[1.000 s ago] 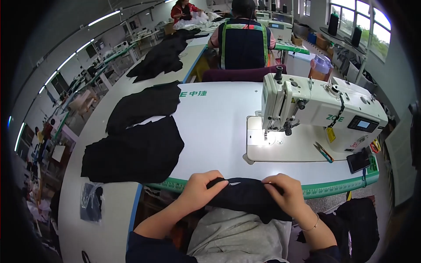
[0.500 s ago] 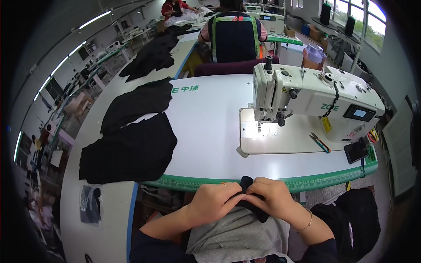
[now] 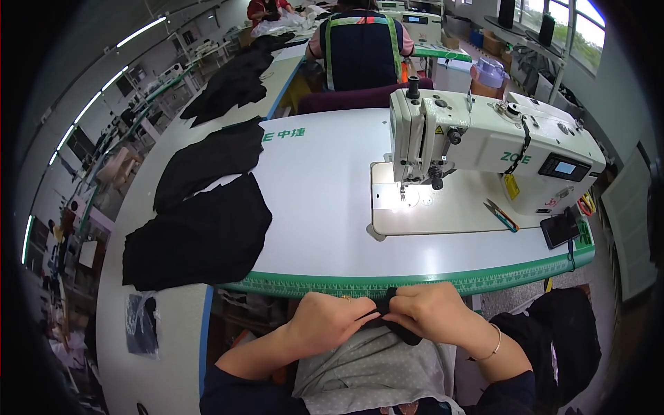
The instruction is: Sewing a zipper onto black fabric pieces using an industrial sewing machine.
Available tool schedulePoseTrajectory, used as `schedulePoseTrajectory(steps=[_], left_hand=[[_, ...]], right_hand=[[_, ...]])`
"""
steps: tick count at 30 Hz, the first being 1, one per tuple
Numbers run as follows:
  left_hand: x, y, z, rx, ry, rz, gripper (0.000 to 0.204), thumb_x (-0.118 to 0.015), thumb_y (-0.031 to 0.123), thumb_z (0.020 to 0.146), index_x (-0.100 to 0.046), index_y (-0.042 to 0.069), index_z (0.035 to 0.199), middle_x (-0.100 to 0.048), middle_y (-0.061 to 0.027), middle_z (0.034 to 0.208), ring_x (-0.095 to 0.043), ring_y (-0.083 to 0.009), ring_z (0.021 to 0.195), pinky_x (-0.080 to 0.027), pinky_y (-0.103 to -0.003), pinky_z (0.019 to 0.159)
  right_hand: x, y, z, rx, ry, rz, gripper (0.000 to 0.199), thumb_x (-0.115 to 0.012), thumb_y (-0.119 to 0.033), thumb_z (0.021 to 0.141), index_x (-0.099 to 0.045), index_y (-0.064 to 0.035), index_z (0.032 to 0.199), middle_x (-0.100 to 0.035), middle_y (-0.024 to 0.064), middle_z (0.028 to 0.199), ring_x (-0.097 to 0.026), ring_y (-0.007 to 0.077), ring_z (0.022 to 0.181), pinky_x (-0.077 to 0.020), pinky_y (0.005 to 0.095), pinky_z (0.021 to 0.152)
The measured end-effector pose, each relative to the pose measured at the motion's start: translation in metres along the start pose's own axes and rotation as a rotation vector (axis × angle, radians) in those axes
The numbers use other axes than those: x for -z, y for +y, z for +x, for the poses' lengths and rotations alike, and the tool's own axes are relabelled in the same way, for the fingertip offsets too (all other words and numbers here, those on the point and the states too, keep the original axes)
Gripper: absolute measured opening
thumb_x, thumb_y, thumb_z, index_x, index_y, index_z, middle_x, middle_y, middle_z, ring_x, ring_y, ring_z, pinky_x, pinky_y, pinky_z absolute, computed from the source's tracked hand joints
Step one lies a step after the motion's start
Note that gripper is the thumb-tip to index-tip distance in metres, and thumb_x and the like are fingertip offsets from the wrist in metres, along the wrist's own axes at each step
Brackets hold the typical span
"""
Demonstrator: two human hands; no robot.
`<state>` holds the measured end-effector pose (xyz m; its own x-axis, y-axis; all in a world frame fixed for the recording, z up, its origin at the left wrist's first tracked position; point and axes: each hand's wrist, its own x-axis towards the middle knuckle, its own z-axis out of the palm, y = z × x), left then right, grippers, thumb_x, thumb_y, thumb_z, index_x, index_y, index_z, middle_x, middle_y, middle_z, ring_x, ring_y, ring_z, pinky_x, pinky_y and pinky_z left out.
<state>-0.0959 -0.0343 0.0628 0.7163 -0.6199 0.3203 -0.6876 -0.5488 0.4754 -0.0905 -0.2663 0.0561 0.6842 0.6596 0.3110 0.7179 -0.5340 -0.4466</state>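
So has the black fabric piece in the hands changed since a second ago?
Yes. The black fabric piece, earlier spread wide along the table's green edge, is now bunched small between both hands, just below that edge.

White worktable (image 3: pixel 325 200) with green ruled front edge, bearing a white sewing machine (image 3: pixel 484 149) at right on its pale base plate (image 3: pixel 443 211), small snips (image 3: pixel 503 214) beside it, a dark phone (image 3: pixel 560 228) near the corner, black fabric stacks (image 3: pixel 200 214) at left.

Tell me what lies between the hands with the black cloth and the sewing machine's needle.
In the head view, between the left hand, right hand, black cloth and the sewing machine: only the green ruler edge and bare white tabletop.
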Motion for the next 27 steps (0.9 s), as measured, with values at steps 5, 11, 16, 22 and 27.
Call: schedulePoseTrajectory(steps=[5, 11, 16, 22, 27], left_hand=[[0.012, -0.003, -0.008, 0.094, 0.005, -0.024, 0.012, -0.073, 0.015, 0.084, -0.069, 0.006, 0.092, -0.067, -0.0084, 0.08, -0.064, -0.0273, 0.062, -0.049, -0.033, 0.053], [0.047, -0.017, -0.044, 0.456, 0.135, -0.371, 0.011, -0.071, 0.008, 0.086, -0.067, -0.002, 0.091, -0.066, -0.0141, 0.08, -0.062, -0.0208, 0.063, -0.047, -0.029, 0.059], [0.097, -0.002, -0.095, 0.463, -0.195, -0.649, 0.013, -0.078, 0.005, 0.079, -0.07, -0.001, 0.087, -0.07, -0.0093, 0.081, -0.067, -0.016, 0.07, -0.049, -0.025, 0.063], [0.043, -0.059, -0.103, 0.67, -0.374, -0.447, 0.018, -0.066, 0.018, 0.09, -0.068, 0.001, 0.096, -0.07, -0.0119, 0.089, -0.068, -0.0265, 0.081, -0.051, -0.034, 0.07], [0.027, -0.078, -0.089, 0.61, -0.481, 0.08, 0.026, -0.064, 0.028, 0.091, -0.071, 0.008, 0.107, -0.072, -0.013, 0.102, -0.067, -0.0317, 0.096, -0.053, -0.041, 0.082]], right_hand=[[0.013, 0.003, -0.003, -0.152, -0.122, 0.147, 0.024, -0.073, -0.03, 0.084, -0.062, -0.0086, 0.084, -0.064, 0.0059, 0.079, -0.065, 0.0278, 0.072, -0.0489, 0.0358, 0.055], [0.029, -0.004, -0.028, -0.324, 0.052, 0.586, 0.03, -0.087, -0.013, 0.071, -0.071, -0.0045, 0.096, -0.065, 0.0039, 0.078, -0.054, 0.0103, 0.06, -0.0406, 0.0227, 0.054], [0.048, -0.032, -0.059, -0.228, -0.203, 0.98, 0.021, -0.082, -0.008, 0.079, -0.074, -0.005, 0.099, -0.068, 0.0024, 0.078, -0.056, 0.0069, 0.056, -0.0432, 0.0211, 0.053], [-0.04, 0.0, -0.058, -0.449, -0.3, 0.699, 0.035, -0.077, -0.01, 0.082, -0.064, -0.0081, 0.115, -0.064, 0.006, 0.077, -0.058, 0.0148, 0.057, -0.0472, 0.0273, 0.055], [-0.109, 0.022, -0.059, -0.272, -0.466, -0.062, 0.024, -0.071, -0.015, 0.078, -0.065, -0.0091, 0.1, -0.068, 0.013, 0.087, -0.067, 0.0349, 0.075, -0.0543, 0.0427, 0.065]])
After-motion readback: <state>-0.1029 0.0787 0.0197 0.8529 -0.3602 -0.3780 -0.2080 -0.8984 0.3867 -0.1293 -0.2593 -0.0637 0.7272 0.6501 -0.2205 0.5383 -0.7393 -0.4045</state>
